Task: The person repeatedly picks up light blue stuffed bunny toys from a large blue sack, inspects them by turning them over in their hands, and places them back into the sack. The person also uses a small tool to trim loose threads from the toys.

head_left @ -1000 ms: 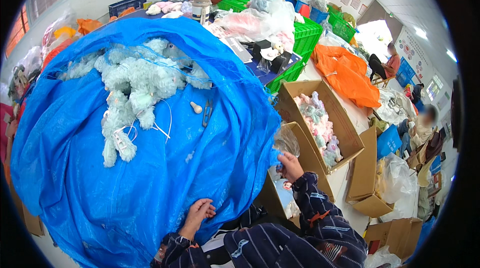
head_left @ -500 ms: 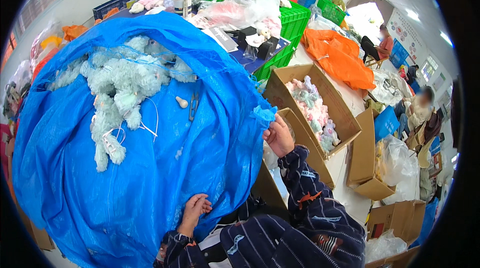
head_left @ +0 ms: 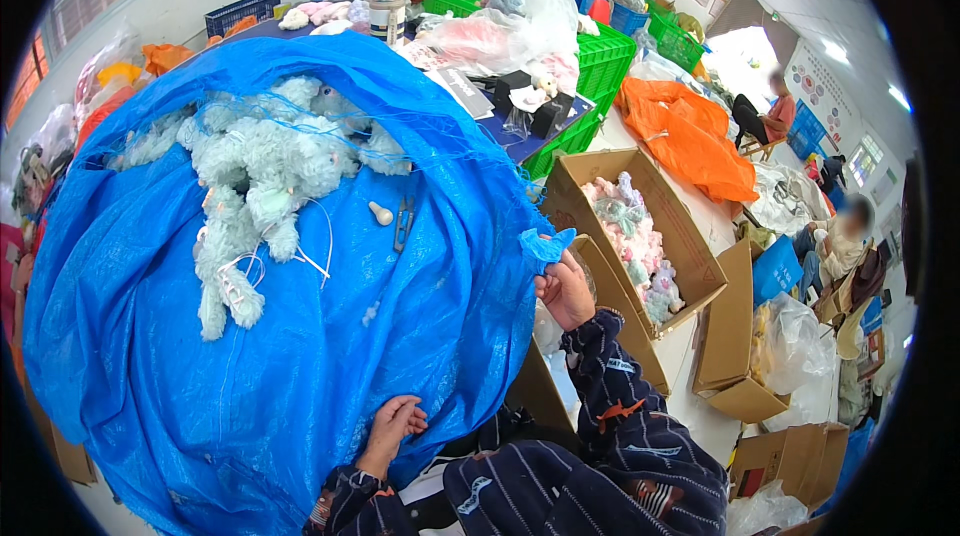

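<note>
My left hand [head_left: 393,431] rests near the front edge of the big blue tarp [head_left: 300,366], holding nothing, its fingers loosely bent and apart. Farther right, my right hand [head_left: 567,294] is closed at the tarp's right edge, its fingers pinching a crumpled light blue piece of thin plastic [head_left: 543,248]. Pale blue-green plush toys [head_left: 270,161] spill from the tarp's gathered mouth at the back left, white cords hanging from the nearest one. Thread snips [head_left: 404,224] lie on the tarp beside a small cream bulb-shaped piece [head_left: 380,213].
To the right stands a cardboard box [head_left: 700,271] of pastel plush toys; more boxes stand beyond it. Behind are a lidded jar [head_left: 387,14], clear bags [head_left: 530,31] and green crates [head_left: 603,56]. An orange sheet [head_left: 685,141] lies farther right. Other people sit or stand beyond.
The whole view has shifted slightly, most things sitting a little lower and to the right. Both hands keep nearly the same places on the tarp. The right hand has turned slightly.
</note>
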`<action>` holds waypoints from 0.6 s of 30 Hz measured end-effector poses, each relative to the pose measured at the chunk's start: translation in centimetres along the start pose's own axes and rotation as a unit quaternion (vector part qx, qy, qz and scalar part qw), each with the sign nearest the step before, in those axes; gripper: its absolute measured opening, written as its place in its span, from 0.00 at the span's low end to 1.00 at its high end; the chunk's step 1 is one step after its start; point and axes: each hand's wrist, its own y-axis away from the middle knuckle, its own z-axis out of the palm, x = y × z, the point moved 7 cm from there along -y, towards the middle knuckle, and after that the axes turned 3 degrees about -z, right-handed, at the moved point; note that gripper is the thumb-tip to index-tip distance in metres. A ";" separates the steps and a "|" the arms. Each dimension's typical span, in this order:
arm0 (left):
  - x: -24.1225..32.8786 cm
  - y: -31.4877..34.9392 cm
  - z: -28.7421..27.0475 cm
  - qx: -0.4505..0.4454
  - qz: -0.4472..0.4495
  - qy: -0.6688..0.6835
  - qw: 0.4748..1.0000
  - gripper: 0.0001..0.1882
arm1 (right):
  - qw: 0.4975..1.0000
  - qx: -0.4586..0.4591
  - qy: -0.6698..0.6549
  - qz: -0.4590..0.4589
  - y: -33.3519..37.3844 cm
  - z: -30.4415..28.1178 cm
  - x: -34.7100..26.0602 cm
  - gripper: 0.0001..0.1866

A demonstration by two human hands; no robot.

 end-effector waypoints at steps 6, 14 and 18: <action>-0.1 -0.1 -0.1 -0.003 0.006 -0.001 1.000 0.11 | 1.000 -0.008 -0.022 0.004 0.0 0.3 0.4 0.15; 0.1 -0.1 0.1 -0.009 0.015 0.002 1.000 0.12 | 0.999 0.019 -0.030 0.007 0.2 -0.8 1.2 0.14; 0.2 0.0 0.1 -0.006 0.019 -0.015 1.000 0.12 | 0.999 0.023 -0.031 0.021 0.2 -0.6 1.6 0.14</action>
